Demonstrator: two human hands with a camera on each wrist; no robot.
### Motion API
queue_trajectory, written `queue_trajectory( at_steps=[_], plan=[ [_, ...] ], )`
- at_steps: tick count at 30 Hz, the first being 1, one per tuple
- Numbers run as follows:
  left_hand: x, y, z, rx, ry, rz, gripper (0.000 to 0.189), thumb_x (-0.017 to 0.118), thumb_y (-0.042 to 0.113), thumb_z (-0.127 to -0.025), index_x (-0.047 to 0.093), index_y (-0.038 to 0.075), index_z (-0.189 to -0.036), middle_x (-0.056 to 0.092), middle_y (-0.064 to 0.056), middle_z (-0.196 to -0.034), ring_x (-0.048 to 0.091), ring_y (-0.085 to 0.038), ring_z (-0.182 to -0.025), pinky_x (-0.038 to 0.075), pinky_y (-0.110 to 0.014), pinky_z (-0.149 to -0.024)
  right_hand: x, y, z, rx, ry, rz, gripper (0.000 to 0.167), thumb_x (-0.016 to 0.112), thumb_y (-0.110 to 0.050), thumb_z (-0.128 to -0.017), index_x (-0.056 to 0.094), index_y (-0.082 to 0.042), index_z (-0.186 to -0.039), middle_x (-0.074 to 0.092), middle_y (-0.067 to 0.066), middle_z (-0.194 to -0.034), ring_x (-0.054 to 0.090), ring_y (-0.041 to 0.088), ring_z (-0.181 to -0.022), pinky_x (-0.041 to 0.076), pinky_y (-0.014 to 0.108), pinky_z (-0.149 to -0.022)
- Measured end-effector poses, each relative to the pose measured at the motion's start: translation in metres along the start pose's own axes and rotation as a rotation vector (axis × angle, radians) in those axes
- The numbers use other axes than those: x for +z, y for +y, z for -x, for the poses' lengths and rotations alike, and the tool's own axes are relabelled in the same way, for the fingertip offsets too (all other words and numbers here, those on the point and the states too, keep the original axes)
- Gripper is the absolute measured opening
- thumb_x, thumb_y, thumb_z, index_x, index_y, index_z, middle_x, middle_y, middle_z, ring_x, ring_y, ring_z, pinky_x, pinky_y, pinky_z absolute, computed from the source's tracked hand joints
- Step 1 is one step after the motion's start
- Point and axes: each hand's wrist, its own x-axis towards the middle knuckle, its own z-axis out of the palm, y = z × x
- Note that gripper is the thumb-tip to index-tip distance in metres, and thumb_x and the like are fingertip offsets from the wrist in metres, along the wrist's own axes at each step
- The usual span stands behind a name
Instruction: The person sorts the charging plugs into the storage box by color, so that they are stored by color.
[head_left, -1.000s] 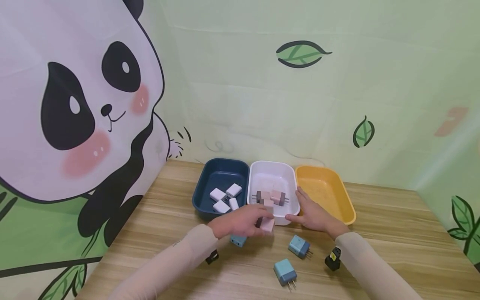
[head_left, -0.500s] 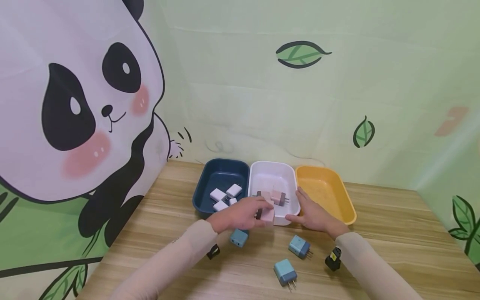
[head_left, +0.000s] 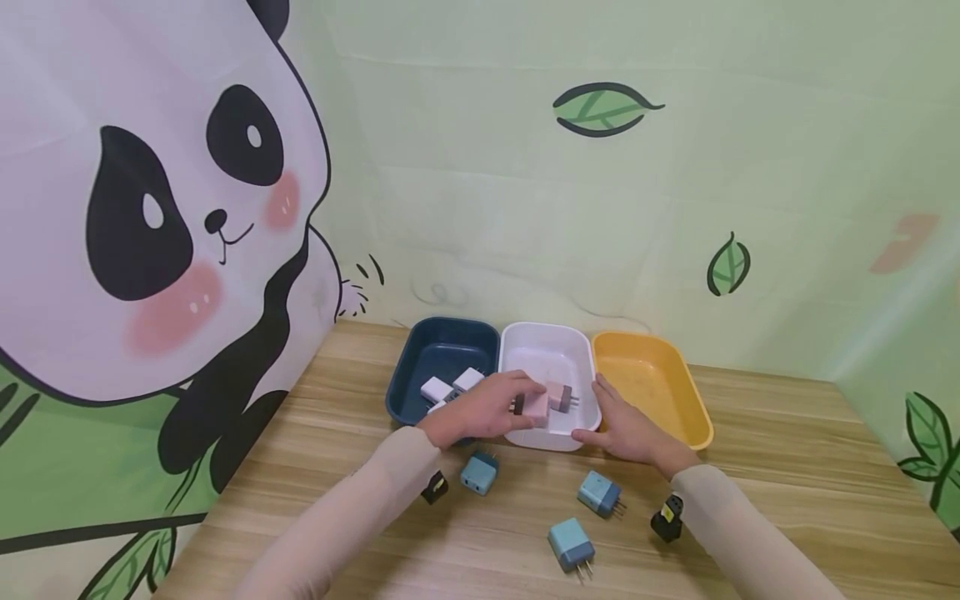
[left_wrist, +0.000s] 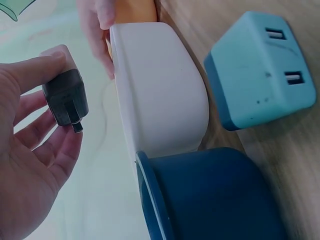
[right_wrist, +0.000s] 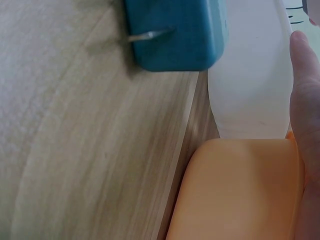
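Note:
My left hand [head_left: 487, 406] pinches a pink wall charger [head_left: 536, 410] between thumb and fingers, above the front part of the white bin [head_left: 543, 354]. In the left wrist view the charger's dark end [left_wrist: 66, 97] and its metal prongs face the camera. Another pink charger [head_left: 558, 394] lies inside that bin; the left hand hides part of the bin's contents. My right hand [head_left: 633, 429] rests at the bin's right rim, thumb by the front corner and fingers along the side bordering the yellow bin [head_left: 641, 367]. Its thumb [right_wrist: 305, 60] lies straight in the right wrist view.
The navy bin [head_left: 442, 337], left of the white one, holds several white chargers [head_left: 435, 389], partly covered by the left hand. On the wooden table in front lie three blue chargers: one at left [head_left: 480, 473], one at right [head_left: 598, 492], one nearest [head_left: 570, 543].
My left hand has lifted the pink charger from in front of the white bin and carried it up and forward over its front rim. The right hand has stayed in place.

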Motion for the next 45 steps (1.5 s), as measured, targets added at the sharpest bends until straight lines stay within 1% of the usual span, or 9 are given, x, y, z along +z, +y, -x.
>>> queue_trajectory(
  at_steps=[5, 11, 16, 20, 26, 29, 33, 39, 45],
  plan=[
    [-0.001, -0.001, -0.008, -0.002, 0.008, 0.002, 0.049, 0.067, 0.030, -0.089, 0.055, 0.013, -0.133, 0.054, -0.002, -0.129, 0.052, -0.012, -0.108, 0.043, -0.029, -0.096, 0.000, 0.000, 0.000, 0.005, -0.004, -0.003, 0.104, 0.066, -0.055, -0.082, 0.011, 0.000, -0.150, 0.005, 0.019, -0.156, 0.022, 0.038, -0.137, 0.026, 0.053, -0.106],
    [0.000, -0.001, -0.013, -0.042, -0.002, 0.011, 0.049, 0.067, 0.031, -0.088, 0.054, 0.015, -0.133, 0.055, -0.001, -0.128, 0.051, -0.012, -0.106, 0.043, -0.028, -0.095, 0.001, 0.002, 0.000, 0.000, -0.001, -0.003, 0.106, 0.064, -0.059, -0.080, 0.011, 0.000, -0.150, 0.005, 0.019, -0.156, 0.023, 0.038, -0.137, 0.026, 0.052, -0.106],
    [0.003, -0.002, -0.017, -0.063, -0.002, 0.007, 0.049, 0.067, 0.032, -0.088, 0.054, 0.016, -0.133, 0.055, 0.000, -0.126, 0.051, -0.011, -0.103, 0.044, -0.028, -0.094, 0.002, 0.003, -0.001, -0.004, 0.003, 0.006, 0.105, 0.065, -0.057, -0.081, 0.010, 0.000, -0.150, 0.005, 0.019, -0.156, 0.022, 0.038, -0.138, 0.027, 0.052, -0.106],
    [0.005, -0.004, -0.020, -0.070, -0.008, 0.004, 0.049, 0.066, 0.032, -0.088, 0.054, 0.017, -0.133, 0.055, 0.000, -0.127, 0.051, -0.011, -0.104, 0.043, -0.028, -0.095, 0.001, 0.003, -0.001, -0.001, -0.001, 0.012, 0.104, 0.065, -0.056, -0.082, 0.010, 0.000, -0.150, 0.005, 0.018, -0.156, 0.022, 0.037, -0.138, 0.026, 0.052, -0.107],
    [0.010, -0.005, -0.024, -0.058, -0.023, 0.014, 0.050, 0.067, 0.032, -0.088, 0.055, 0.015, -0.133, 0.056, 0.000, -0.126, 0.052, -0.010, -0.103, 0.043, -0.026, -0.094, 0.000, 0.001, 0.000, 0.007, -0.006, 0.003, 0.103, 0.064, -0.056, -0.082, 0.011, 0.001, -0.150, 0.004, 0.019, -0.156, 0.022, 0.038, -0.138, 0.026, 0.052, -0.107],
    [0.013, -0.006, -0.027, -0.040, -0.023, 0.010, 0.048, 0.068, 0.030, -0.088, 0.056, 0.015, -0.132, 0.057, 0.000, -0.124, 0.052, -0.009, -0.100, 0.044, -0.024, -0.092, 0.000, 0.000, 0.000, 0.008, -0.006, 0.005, 0.102, 0.064, -0.055, -0.082, 0.012, 0.001, -0.150, 0.005, 0.019, -0.156, 0.022, 0.038, -0.138, 0.026, 0.052, -0.107],
    [0.016, -0.004, -0.030, -0.027, -0.028, 0.007, 0.047, 0.069, 0.027, -0.088, 0.056, 0.014, -0.132, 0.057, -0.001, -0.124, 0.052, -0.010, -0.101, 0.043, -0.023, -0.093, 0.000, 0.000, 0.001, 0.010, -0.008, 0.004, 0.104, 0.063, -0.059, -0.081, 0.013, 0.001, -0.150, 0.005, 0.020, -0.156, 0.022, 0.038, -0.138, 0.026, 0.051, -0.107],
    [0.023, -0.004, -0.035, -0.025, -0.029, -0.021, 0.048, 0.070, 0.024, -0.087, 0.056, 0.015, -0.131, 0.057, -0.001, -0.125, 0.052, -0.010, -0.103, 0.042, -0.022, -0.093, 0.000, 0.001, 0.001, -0.004, -0.002, 0.014, 0.109, 0.058, -0.068, -0.079, 0.014, 0.002, -0.149, 0.006, 0.020, -0.156, 0.023, 0.038, -0.137, 0.027, 0.051, -0.106],
    [0.027, -0.004, -0.039, -0.025, -0.036, -0.043, 0.048, 0.071, 0.025, -0.086, 0.056, 0.015, -0.131, 0.058, -0.001, -0.124, 0.052, -0.010, -0.101, 0.042, -0.022, -0.092, -0.001, 0.001, 0.001, -0.020, 0.008, 0.004, 0.110, 0.058, -0.069, -0.078, 0.014, 0.002, -0.149, 0.007, 0.020, -0.156, 0.025, 0.038, -0.136, 0.028, 0.051, -0.106]
  ],
)
